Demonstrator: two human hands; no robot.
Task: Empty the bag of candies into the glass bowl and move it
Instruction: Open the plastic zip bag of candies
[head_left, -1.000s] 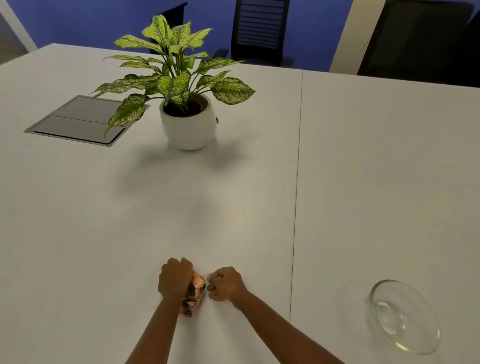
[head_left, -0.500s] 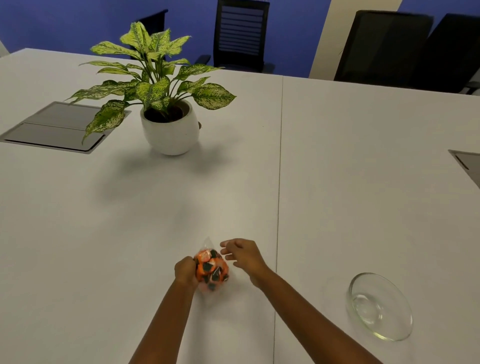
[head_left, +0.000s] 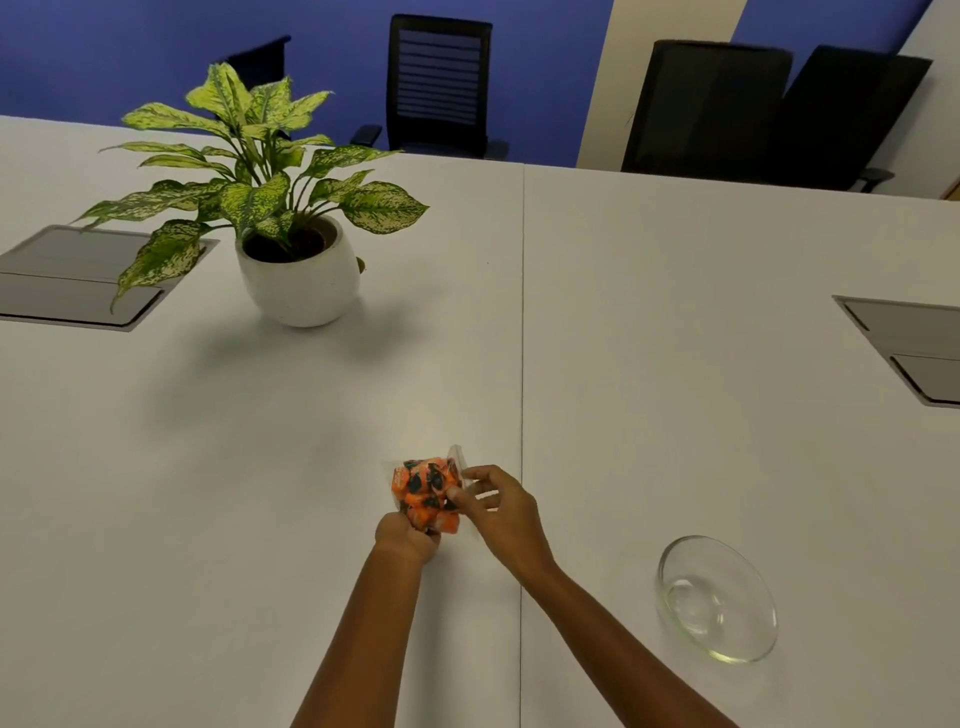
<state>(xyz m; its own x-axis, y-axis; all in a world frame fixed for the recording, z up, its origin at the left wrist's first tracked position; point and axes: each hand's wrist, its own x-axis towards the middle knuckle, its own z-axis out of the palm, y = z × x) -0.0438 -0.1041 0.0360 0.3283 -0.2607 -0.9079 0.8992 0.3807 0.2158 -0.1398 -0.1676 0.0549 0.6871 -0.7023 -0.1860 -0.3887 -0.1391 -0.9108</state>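
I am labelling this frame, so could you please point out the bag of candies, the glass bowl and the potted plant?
bag of candies (head_left: 426, 493): head view, on the orange wrappers at its middle.
glass bowl (head_left: 748, 647): head view, on its near rim.
potted plant (head_left: 301, 288): head view, on the white pot's front wall.

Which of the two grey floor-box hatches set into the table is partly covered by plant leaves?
The left hatch: leaves of the potted plant overhang it. The right hatch lies bare at the frame edge.

Head-worn view, facing forward and down
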